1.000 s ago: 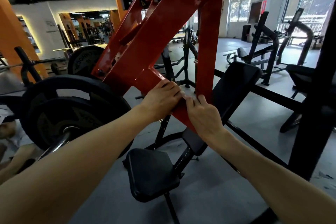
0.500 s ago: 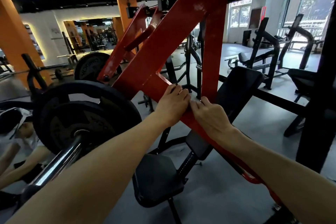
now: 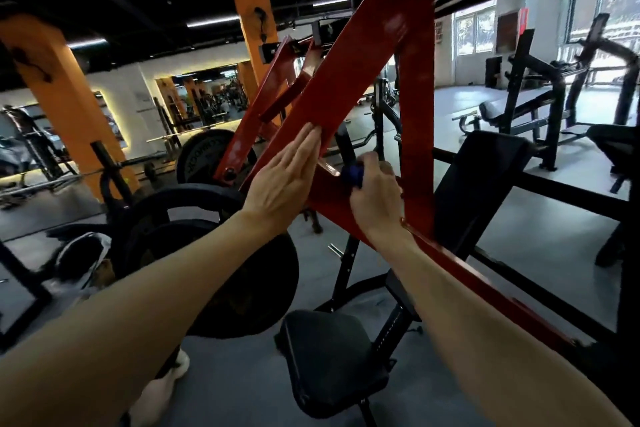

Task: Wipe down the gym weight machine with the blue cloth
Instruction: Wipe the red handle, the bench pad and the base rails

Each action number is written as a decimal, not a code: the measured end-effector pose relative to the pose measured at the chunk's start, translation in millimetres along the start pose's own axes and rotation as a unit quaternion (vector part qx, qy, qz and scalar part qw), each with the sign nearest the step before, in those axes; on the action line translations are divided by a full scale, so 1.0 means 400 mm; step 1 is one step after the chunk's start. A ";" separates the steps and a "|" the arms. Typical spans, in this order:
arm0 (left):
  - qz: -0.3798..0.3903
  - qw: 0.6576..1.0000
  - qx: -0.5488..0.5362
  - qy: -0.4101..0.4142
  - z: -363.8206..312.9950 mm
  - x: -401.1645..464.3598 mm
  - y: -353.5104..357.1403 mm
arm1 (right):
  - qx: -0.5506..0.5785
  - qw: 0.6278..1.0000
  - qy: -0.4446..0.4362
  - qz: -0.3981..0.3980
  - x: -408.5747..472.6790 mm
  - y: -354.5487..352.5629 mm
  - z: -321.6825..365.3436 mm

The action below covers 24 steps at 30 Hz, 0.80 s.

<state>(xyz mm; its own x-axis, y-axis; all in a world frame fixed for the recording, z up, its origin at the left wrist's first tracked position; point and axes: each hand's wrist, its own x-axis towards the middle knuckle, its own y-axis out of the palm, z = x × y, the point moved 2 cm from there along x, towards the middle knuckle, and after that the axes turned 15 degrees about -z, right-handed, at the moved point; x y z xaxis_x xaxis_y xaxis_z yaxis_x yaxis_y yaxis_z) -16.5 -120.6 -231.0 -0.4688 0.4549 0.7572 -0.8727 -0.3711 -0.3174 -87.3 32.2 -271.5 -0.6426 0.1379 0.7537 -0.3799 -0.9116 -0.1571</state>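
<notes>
1. Right hand (image 3: 375, 196) curls round the bunched blue cloth (image 3: 352, 176) and presses it to the red frame (image 3: 349, 80) of the weight machine, just where two beams join, probably to scrub that corner.
2. Left hand (image 3: 287, 177) lies flat, fingers straight, against the slanted beam, seemingly to steady the frame.
3. Half a second ago both hands sat curled together at the joint with no cloth showing; now the left has flattened and slid up, and the cloth peeks out.
</notes>
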 end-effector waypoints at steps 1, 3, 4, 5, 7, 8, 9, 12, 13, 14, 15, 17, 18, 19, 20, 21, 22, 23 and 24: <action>0.009 1.000 -0.013 0.007 0.006 -0.002 0.006 | 0.019 1.000 0.020 -0.008 0.021 0.031 0.024; 0.021 0.999 -0.034 0.012 0.008 -0.008 0.014 | 0.049 0.998 0.035 -0.030 0.044 0.076 0.059; 0.025 0.999 -0.042 0.010 0.008 -0.010 0.018 | 0.070 0.996 0.033 -0.040 0.042 0.086 0.070; 0.028 0.999 -0.045 0.009 0.010 -0.012 0.021 | 0.088 0.995 0.024 -0.049 0.034 0.088 0.076; 0.030 0.998 -0.043 0.018 0.012 -0.012 0.023 | 0.117 0.991 -0.015 -0.063 0.010 0.076 0.075; 0.030 0.998 -0.042 0.024 0.009 -0.010 0.023 | 0.132 0.988 -0.041 -0.064 0.001 0.066 0.068; 0.030 0.998 -0.043 0.025 0.004 -0.009 0.021 | 0.143 0.986 -0.069 -0.057 -0.007 0.056 0.057; 0.030 0.999 -0.032 -0.009 -0.027 -0.006 0.010 | 0.131 0.976 -0.175 0.000 -0.027 0.001 -0.003; 0.027 0.999 -0.026 -0.017 -0.043 -0.005 0.006 | 0.093 0.971 -0.220 0.006 -0.036 -0.025 -0.030; 0.032 0.999 -0.020 -0.014 -0.062 -0.009 0.004 | 0.044 0.963 -0.267 -0.007 -0.044 -0.048 -0.061; 0.047 0.999 -0.018 0.003 -0.086 -0.016 0.005 | -0.008 0.951 -0.309 -0.026 -0.045 -0.071 -0.092; 0.095 0.993 -0.016 0.062 -0.147 -0.034 0.019 | -0.119 0.921 -0.368 -0.039 -0.041 -0.092 -0.157; 0.118 0.990 -0.017 0.080 -0.179 -0.043 0.026 | -0.166 0.905 -0.391 -0.018 -0.046 -0.092 -0.184; 0.134 0.988 -0.019 0.080 -0.206 -0.048 0.031 | -0.193 0.892 -0.408 0.006 -0.057 -0.089 -0.209; 0.142 0.988 -0.023 0.062 -0.228 -0.050 0.038 | -0.202 0.882 -0.425 0.015 -0.068 -0.087 -0.232; 0.145 0.988 -0.026 0.037 -0.245 -0.049 0.042 | -0.202 0.878 -0.434 0.017 -0.076 -0.086 -0.251; 0.148 0.988 -0.028 0.014 -0.257 -0.042 0.042 | -0.197 0.878 -0.435 0.011 -0.082 -0.090 -0.261; 0.154 0.988 -0.026 -0.001 -0.266 -0.034 0.040 | -0.193 0.882 -0.431 0.002 -0.086 -0.097 -0.265; 0.159 0.987 -0.021 -0.007 -0.272 -0.026 0.039 | -0.188 0.886 -0.423 -0.012 -0.092 -0.108 -0.264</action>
<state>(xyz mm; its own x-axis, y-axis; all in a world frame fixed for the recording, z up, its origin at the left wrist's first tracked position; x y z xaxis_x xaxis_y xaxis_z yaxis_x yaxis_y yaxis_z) -40.2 -43.0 -305.8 -0.7181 0.3089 0.6237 -0.6868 -0.4593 -0.5633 -117.6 107.3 -359.9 0.0374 -0.3299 0.9433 -0.6832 -0.6973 -0.2167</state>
